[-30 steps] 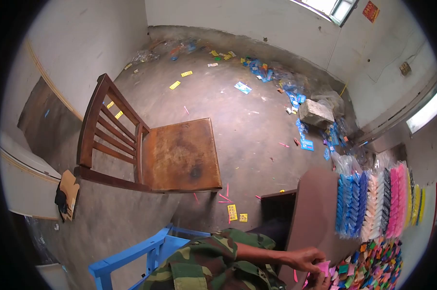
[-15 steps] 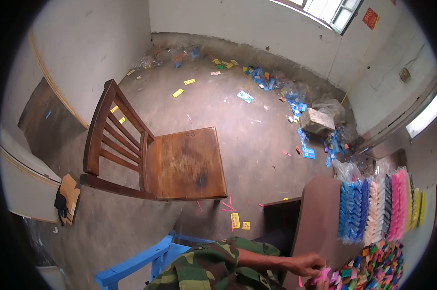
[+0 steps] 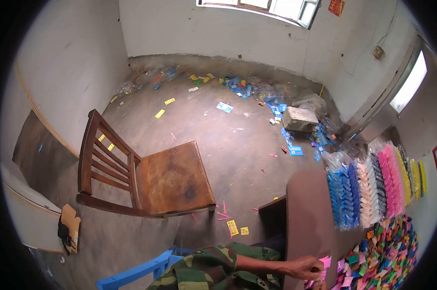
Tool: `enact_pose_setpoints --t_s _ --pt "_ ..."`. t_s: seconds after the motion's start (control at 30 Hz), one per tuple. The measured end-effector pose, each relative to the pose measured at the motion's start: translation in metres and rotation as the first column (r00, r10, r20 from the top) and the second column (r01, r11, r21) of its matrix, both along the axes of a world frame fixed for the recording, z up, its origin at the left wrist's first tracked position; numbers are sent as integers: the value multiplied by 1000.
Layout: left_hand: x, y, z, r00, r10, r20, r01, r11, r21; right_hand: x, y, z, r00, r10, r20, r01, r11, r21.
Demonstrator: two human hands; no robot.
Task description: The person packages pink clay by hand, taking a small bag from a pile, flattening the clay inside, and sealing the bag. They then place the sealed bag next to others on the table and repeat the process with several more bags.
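Note:
At the lower right, my left hand (image 3: pixel 305 268) reaches out from a camouflage sleeve. Its fingers are closed on a small bright pink folded piece (image 3: pixel 326 261), whose material I cannot make out. Only a little of my right hand (image 3: pixel 319 286) shows at the bottom edge, with its fingers bent against the lower part of the pink piece. Both hands are over the brown table (image 3: pixel 308 212). Just right of them lies a pile of small folded pieces (image 3: pixel 378 256) in many colours.
Behind the pile stand rows of stacked folded pieces (image 3: pixel 368 188) in clear plastic. A wooden chair (image 3: pixel 175 179) and a blue chair frame (image 3: pixel 136 270) stand to the left. Litter, pink strips and a concrete block (image 3: pixel 299 119) lie on the floor.
The view has turned, so the room sits lower and further left, and more of the coloured pile shows. Both hands stay at the pink piece; less of the right hand is visible.

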State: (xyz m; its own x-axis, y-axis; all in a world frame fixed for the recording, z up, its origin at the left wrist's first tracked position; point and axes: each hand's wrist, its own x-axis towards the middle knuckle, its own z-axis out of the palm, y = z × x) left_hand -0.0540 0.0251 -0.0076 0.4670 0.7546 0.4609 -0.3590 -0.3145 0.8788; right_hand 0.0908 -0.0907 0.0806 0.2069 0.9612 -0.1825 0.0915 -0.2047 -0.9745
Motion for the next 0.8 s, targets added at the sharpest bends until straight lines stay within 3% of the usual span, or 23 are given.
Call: enact_pose_setpoints --t_s 0.1,0.3,0.4,0.5,0.53,0.57,0.73,0.8 --pt "7 -7 0 993 21 117 -17 999 -34 0 -6 2 1000 -17 -19 15 997 -73" --pt "6 -3 -1 998 -64 18 63 998 31 22 -9 -20 999 32 -13 -33 997 -76" --pt "4 -8 11 992 -91 92 94 995 -29 23 -12 -18 999 33 35 -30 997 -71" --pt "9 -12 15 990 -97 100 110 984 -137 27 -16 -16 985 29 173 -21 999 -49" --pt "0 -9 21 978 -209 -27 199 957 -211 29 -18 -15 971 26 238 -16 999 -44" --pt "-4 -7 27 972 -230 -41 214 948 -234 30 -18 -12 953 35 300 -22 999 -47" --pt "7 3 23 935 -345 -79 315 913 -258 3 -8 44 839 75 539 32 982 -188" --pt "6 6 29 918 -386 -95 340 885 -318 6 -14 5 923 -132 361 174 981 -85"
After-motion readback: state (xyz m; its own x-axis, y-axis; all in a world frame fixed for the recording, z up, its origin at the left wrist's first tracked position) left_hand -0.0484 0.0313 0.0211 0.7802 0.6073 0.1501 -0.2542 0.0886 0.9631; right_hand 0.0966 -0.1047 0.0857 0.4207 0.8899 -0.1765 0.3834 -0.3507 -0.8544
